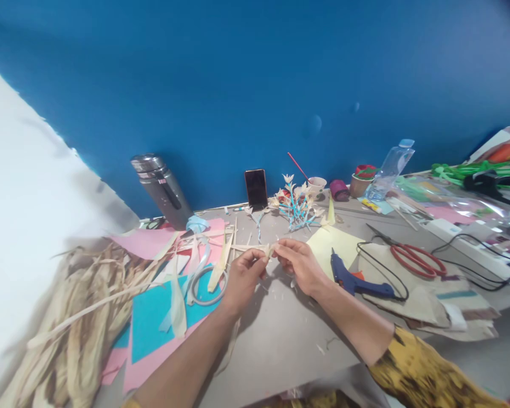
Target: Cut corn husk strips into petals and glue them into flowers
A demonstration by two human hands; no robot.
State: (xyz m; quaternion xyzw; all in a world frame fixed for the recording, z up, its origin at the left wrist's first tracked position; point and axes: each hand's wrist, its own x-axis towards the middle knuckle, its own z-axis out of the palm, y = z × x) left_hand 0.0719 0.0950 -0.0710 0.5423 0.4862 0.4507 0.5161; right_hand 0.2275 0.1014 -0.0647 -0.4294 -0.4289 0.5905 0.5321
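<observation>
Over the middle of the table, my left hand (247,279) and my right hand (300,265) meet with fingertips pinched. Between them is a small pale strip of dried husk (269,249); its far end is partly hidden by my fingers. Just beyond my hands lies a small husk flower (257,218) on a twisted light-blue stem. Behind and to the right stands a bunch of similar husk flowers (298,207) with blue stems. A blue glue gun (357,280) rests beside my right forearm on a pale yellow sheet.
Dried corn husks (85,317) heap at the left, beside blue paper (153,320) and a tape roll (207,285). A flask (164,190), phone (255,188) and bottle (391,167) stand near the wall. Red-handled scissors (416,260) and a power strip (463,249) with cables lie right.
</observation>
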